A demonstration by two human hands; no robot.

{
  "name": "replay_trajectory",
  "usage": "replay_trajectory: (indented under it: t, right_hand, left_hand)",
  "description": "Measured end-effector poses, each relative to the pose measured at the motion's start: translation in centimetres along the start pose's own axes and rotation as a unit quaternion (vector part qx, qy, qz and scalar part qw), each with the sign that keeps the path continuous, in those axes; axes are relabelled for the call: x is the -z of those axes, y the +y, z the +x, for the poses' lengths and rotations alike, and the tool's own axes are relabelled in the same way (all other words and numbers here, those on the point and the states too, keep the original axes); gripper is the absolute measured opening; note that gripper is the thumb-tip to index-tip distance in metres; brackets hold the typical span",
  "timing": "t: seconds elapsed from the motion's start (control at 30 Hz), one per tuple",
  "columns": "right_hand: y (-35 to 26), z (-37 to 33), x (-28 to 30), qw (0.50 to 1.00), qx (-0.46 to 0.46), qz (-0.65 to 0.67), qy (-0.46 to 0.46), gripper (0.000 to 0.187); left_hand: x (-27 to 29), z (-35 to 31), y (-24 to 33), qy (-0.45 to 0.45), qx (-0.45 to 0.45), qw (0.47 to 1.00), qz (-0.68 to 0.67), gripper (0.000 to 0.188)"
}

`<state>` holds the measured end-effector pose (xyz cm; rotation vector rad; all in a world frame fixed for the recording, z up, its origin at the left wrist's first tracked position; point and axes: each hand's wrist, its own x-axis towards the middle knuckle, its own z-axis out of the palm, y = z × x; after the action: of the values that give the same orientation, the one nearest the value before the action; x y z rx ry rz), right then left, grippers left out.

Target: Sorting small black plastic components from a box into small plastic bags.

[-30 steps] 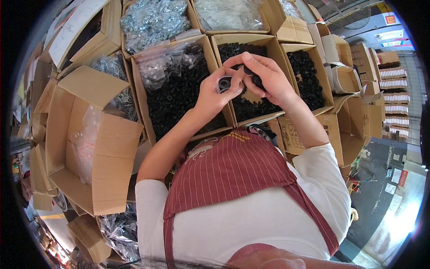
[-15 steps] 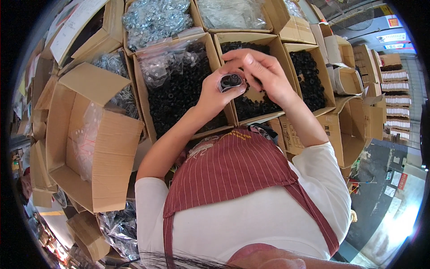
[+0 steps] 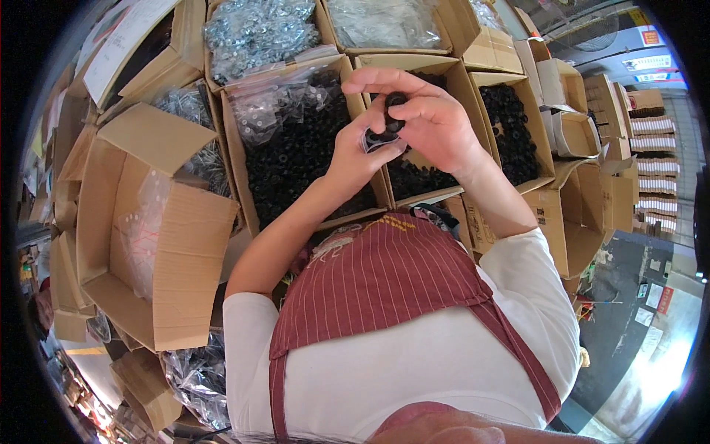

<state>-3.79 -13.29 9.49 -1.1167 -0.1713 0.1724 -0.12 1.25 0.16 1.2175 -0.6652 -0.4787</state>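
Note:
My left hand (image 3: 349, 157) is closed around a small clear plastic bag (image 3: 365, 142), its mouth facing up with black parts inside. Right above that mouth, my right hand (image 3: 438, 124) pinches black ring-shaped parts (image 3: 396, 99) between thumb and fingers. How many it holds cannot be made out. Both hands are over a cardboard box (image 3: 364, 74) of loose black rings, whose brown bottom shows in places. Left of it stands a fuller box of black rings (image 3: 288, 159), with a clear bag of small pale washers (image 3: 274, 111) lying on them.
To the right is another box of black rings (image 3: 510, 133). Behind stand boxes with bagged metal parts (image 3: 259, 37) and clear plastic bags (image 3: 384, 22). An open carton (image 3: 188, 259) sits at the left, and stacked cartons (image 3: 654, 163) rise at the far right.
My right hand has turned and lifted slightly, and black rings now show between its fingers above the bag. My left hand holds the bag in nearly the same place.

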Motion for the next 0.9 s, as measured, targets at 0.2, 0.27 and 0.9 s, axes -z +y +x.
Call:
replay_trajectory:
  t: [0.2, 0.27, 0.9]
  right_hand:
    - [-0.4, -0.3, -0.8, 0.999, 0.016, -0.047, -0.012, 0.058]
    - [-0.3, -0.4, -0.9, 0.997, 0.019, -0.070, -0.014, 0.059]
    - [-0.9, -3.8, 0.0, 0.686, 0.211, -0.694, -0.055, 0.056]
  left_hand:
    - [0.1, 0.0, 0.1, -0.005, 0.018, 1.000, 0.010, 0.039]
    - [0.1, -0.1, 0.1, -0.009, 0.038, 0.999, -0.028, 0.040]
    - [-0.1, 0.3, 1.0, -0.012, -0.053, 0.998, 0.008, 0.032]
